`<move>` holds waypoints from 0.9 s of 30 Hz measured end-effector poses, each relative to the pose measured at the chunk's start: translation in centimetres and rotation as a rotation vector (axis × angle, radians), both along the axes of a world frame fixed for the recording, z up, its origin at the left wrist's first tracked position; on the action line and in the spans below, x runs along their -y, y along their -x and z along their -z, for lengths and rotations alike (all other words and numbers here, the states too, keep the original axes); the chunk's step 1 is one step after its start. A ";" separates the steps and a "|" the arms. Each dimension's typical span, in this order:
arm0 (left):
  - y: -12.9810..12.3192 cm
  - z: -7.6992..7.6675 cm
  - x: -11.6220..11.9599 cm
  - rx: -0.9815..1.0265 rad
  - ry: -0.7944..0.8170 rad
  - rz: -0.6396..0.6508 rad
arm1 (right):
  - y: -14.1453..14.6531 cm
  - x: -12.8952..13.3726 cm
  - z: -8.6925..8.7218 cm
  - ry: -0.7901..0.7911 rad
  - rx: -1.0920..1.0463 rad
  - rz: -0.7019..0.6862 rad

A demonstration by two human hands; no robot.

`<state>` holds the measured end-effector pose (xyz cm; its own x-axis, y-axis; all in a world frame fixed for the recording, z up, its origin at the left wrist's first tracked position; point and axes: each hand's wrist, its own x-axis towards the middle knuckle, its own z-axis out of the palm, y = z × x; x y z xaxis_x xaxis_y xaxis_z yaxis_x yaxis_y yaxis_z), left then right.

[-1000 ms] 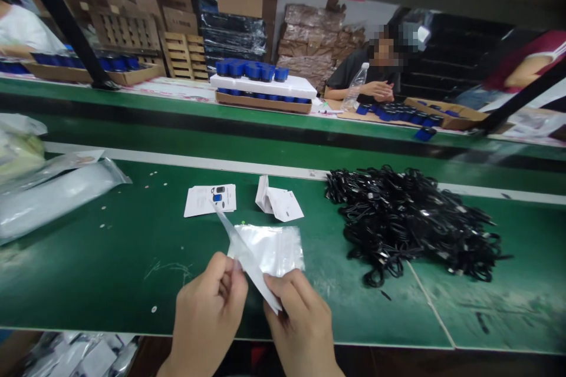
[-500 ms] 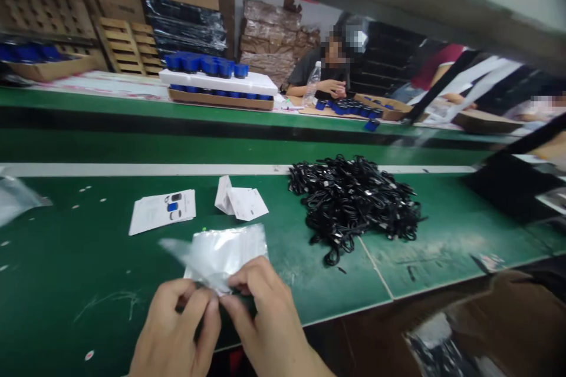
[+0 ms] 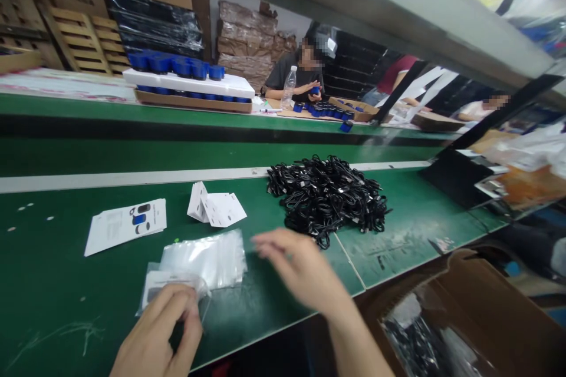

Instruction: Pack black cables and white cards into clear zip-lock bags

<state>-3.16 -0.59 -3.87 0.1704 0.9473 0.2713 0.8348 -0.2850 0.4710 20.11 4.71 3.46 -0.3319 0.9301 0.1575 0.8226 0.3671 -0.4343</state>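
Note:
My left hand (image 3: 165,330) pinches the edge of a clear plastic bag (image 3: 145,285) with a white printed leaflet inside. Just behind that bag lies a stack of clear plastic bags (image 3: 206,256), partly overlapped by it. My right hand (image 3: 298,262) is in the air to the right of the stack, fingers stretched out with nothing in them. Farther right and back is a heap of black cables (image 3: 329,194), tied in small bundles. Several printed leaflets (image 3: 128,225) lie stacked at the left, and a few folded leaflets (image 3: 223,209) stand and lie behind the bags.
A cardboard box (image 3: 481,300) holding bagged black items stands below the table's front edge at right. On the far shelf are blue cylindrical items (image 3: 177,65) on a white foam tray, and a plastic bottle (image 3: 289,87). A co-worker (image 3: 294,73) sits behind, holding a blue item.
My right hand has let go of the bag and moved right towards the cables. My left hand keeps the bag, now lower and flatter. The whole view has swung to the right.

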 end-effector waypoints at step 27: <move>-0.8 -1.7 -0.9 0.027 0.074 0.018 | -1.9 -4.0 2.1 -0.007 0.191 -0.178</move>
<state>-2.33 0.36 -2.19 0.1806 0.9618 0.2056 0.8165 -0.2632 0.5139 22.05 8.68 1.33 -0.5144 0.8535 0.0826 0.8118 0.5158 -0.2737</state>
